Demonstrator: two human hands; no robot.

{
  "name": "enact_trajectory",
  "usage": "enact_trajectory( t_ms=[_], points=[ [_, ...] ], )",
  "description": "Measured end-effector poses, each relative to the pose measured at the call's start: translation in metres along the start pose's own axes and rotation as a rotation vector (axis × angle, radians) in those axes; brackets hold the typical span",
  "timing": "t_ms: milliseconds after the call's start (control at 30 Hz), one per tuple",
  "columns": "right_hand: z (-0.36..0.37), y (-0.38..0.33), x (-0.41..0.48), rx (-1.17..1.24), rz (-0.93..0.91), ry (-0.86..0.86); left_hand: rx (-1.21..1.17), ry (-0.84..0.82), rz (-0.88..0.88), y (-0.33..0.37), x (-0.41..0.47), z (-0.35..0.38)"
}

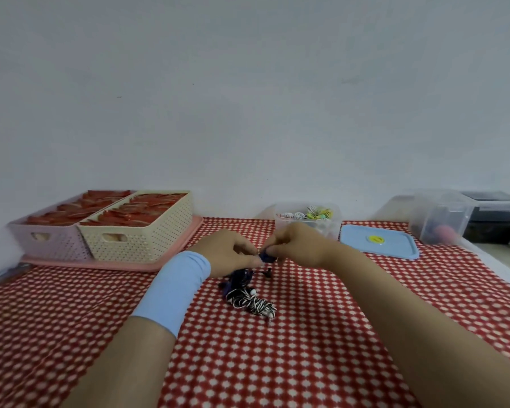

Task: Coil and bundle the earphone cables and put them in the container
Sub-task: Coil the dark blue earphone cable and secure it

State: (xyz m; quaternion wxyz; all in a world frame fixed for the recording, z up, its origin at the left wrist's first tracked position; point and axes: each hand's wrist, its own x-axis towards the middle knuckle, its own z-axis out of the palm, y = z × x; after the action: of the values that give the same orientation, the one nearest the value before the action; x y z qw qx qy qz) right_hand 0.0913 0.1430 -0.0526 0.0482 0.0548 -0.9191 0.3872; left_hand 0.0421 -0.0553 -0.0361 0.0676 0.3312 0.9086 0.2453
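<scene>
My left hand [226, 250] and my right hand [299, 244] meet over the middle of the table, both pinching a small dark blue earphone cable bundle [267, 257]. Below them its loose purple-blue cable [240, 276] hangs down to the cloth. A black-and-white striped earphone cable [252, 303] lies tangled on the cloth in front of my hands. Behind my right hand stands a clear plastic container [334, 223] holding several coiled earphones, white, striped and yellow-green. Its light blue lid [379, 241] lies flat to the right.
A red-and-white patterned cloth [277, 363] covers the table. At the back left a pink tray [171, 262] carries a cream basket [139, 240] and a pink basket [52, 244], both filled with red items. Clear storage boxes [442, 217] stand at the back right.
</scene>
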Motion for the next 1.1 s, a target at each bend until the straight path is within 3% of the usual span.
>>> enact_trajectory(
  t_ms=[233,400,633,767,933,1033,1100],
  points=[
    [-0.005,-0.011,-0.006,0.206,0.067,0.077,-0.147,0.118,0.009,0.008,0.000,-0.001],
    [-0.010,-0.013,-0.012,0.398,0.029,0.012,-0.302,0.232,-0.001,0.009,0.001,-0.007],
    [-0.026,-0.008,-0.013,0.652,0.071,0.131,-0.760,0.057,0.007,0.028,0.002,-0.007],
    [-0.038,0.008,-0.022,0.647,0.119,0.128,-0.912,0.018,0.005,0.045,0.014,0.013],
    [-0.054,0.034,-0.044,0.649,0.198,0.223,-1.034,-0.144,-0.037,0.072,0.031,0.047],
    [-0.058,0.051,-0.051,0.440,0.283,0.290,-0.977,-0.189,-0.103,0.079,0.039,0.068],
    [-0.057,0.060,-0.053,0.311,0.294,0.312,-0.770,-0.130,-0.131,0.076,0.046,0.080]
  ],
)
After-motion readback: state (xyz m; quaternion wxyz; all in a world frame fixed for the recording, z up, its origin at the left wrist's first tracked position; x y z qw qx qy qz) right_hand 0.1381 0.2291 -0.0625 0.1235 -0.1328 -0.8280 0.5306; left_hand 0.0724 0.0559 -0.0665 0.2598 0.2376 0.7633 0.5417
